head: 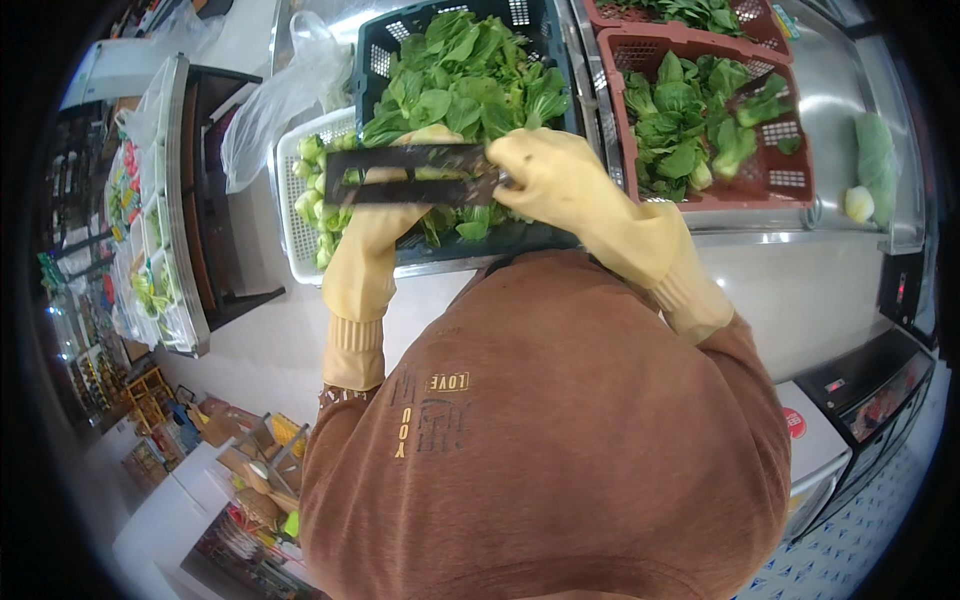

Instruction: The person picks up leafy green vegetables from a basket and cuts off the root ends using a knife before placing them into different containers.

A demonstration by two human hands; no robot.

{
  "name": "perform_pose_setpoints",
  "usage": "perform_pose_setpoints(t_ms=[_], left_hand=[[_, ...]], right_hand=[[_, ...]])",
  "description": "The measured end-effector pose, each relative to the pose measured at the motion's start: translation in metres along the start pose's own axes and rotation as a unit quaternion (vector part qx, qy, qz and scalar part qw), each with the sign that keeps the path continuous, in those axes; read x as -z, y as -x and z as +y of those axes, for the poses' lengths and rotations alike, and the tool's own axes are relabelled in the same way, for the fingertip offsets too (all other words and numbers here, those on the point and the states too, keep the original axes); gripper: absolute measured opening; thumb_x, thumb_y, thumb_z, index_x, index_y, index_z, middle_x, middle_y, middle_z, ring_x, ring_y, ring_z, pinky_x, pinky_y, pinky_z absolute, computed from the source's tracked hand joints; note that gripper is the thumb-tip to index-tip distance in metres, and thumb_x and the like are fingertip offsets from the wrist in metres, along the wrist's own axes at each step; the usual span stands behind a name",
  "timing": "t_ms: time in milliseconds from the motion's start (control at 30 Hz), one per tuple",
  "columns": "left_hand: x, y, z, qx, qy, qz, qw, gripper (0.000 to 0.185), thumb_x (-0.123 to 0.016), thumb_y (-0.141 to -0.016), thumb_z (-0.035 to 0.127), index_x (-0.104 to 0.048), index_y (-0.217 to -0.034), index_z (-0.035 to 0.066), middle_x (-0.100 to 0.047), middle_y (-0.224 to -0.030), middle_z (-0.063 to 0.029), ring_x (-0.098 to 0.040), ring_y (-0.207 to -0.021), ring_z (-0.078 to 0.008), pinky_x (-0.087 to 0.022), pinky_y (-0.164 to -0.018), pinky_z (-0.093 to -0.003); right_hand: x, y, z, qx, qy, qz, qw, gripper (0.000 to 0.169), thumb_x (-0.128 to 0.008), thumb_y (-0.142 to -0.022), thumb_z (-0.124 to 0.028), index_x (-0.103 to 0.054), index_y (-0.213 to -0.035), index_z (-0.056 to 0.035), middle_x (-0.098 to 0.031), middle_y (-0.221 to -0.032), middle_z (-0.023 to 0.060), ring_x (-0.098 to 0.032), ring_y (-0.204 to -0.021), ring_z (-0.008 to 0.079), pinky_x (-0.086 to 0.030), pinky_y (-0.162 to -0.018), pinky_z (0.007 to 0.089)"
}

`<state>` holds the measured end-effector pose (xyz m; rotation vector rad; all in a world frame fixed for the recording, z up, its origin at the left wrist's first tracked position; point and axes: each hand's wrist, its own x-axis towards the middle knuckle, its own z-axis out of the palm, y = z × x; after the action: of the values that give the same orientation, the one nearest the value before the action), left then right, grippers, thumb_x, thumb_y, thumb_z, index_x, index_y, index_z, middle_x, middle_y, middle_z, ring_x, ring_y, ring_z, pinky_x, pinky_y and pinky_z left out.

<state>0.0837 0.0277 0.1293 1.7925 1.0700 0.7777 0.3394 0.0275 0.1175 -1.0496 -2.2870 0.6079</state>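
Observation:
Both hands wear pale yellow rubber gloves. My right hand (pixel 544 169) is closed on the near end of a dark, flat, blade-like tool (pixel 405 193), blurred by motion, that points left. Behind that tool is my left hand (pixel 390 221), partly covered, over the front of a dark green plastic crate (pixel 555 56); whether it holds anything cannot be told. Leafy bok choy (pixel 465 82) fills much of that crate. Just left of my left hand, trimmed bok choy hearts (pixel 307 202) lie in a white perforated basket (pixel 287 199).
At the right, a red plastic crate (pixel 802 169) holds more bok choy (pixel 679 112), with another red crate behind it. A wrapped long green vegetable (pixel 874 161) lies on the steel counter (pixel 832 67). A clear plastic bag (pixel 262 112) hangs at the left, near a produce display (pixel 176 187).

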Motion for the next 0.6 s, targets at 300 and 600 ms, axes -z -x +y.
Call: perform_pose_setpoints(t_ms=[300,600], left_hand=[[0.016,0.03,-0.002,0.255,0.173,0.095,0.947,0.048,-0.084,-0.082,0.0,-0.065,-0.126,-0.001,-0.073,-0.112,-0.0031,-0.068,-0.102,-0.0113,-0.056,-0.089,-0.0276],[0.014,0.021,-0.01,0.236,0.2,0.032,0.95,0.053,-0.087,-0.081,0.003,-0.065,-0.129,-0.002,-0.073,-0.116,-0.0031,-0.068,-0.102,-0.0103,-0.055,-0.091,-0.0277]], right_hand=[[-0.015,-0.035,-0.007,-0.305,-0.119,-0.175,0.929,0.033,-0.064,-0.102,-0.034,-0.062,-0.119,-0.0068,-0.072,-0.087,0.0144,-0.069,-0.076,0.0296,-0.054,-0.072,0.0415],[-0.043,-0.018,0.04,-0.315,-0.043,-0.152,0.936,0.035,-0.062,-0.103,-0.033,-0.061,-0.123,-0.0049,-0.071,-0.089,0.0157,-0.071,-0.079,0.0266,-0.055,-0.072,0.0413]])
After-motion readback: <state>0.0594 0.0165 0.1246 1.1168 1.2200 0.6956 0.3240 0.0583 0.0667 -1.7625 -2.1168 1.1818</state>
